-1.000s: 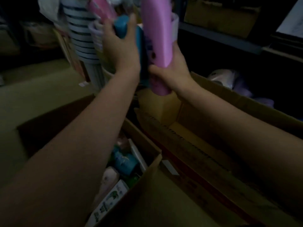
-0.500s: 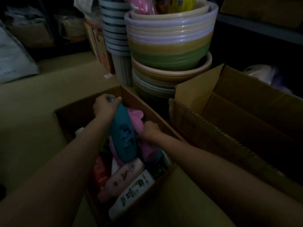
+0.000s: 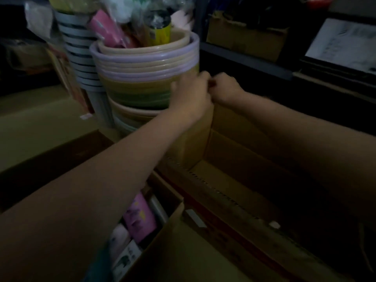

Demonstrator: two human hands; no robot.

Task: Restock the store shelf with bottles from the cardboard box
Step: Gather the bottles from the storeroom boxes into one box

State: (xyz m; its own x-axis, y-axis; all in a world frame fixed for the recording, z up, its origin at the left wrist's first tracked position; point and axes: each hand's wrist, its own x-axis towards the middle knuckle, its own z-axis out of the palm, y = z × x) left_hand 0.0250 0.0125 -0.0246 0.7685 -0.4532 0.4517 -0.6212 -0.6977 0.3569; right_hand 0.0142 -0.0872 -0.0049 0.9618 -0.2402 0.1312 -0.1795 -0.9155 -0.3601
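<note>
Brown corrugated cardboard forms two open boxes: the near cardboard box [image 3: 162, 237] at lower left holds the bottles, among them a pink plastic bottle [image 3: 140, 218] and a white labelled bottle [image 3: 127, 255], beneath the left forearm. Both hands meet at the top edge of the upright flap [image 3: 195, 139] of the second, larger cardboard box [image 3: 234, 190]; the left hand [image 3: 193, 94] and right hand [image 3: 225, 88] have curled fingers, but blur hides whether they pinch the flap. Stacked plastic basins [image 3: 146, 78] in lilac, cream and green stand just behind the hands.
</note>
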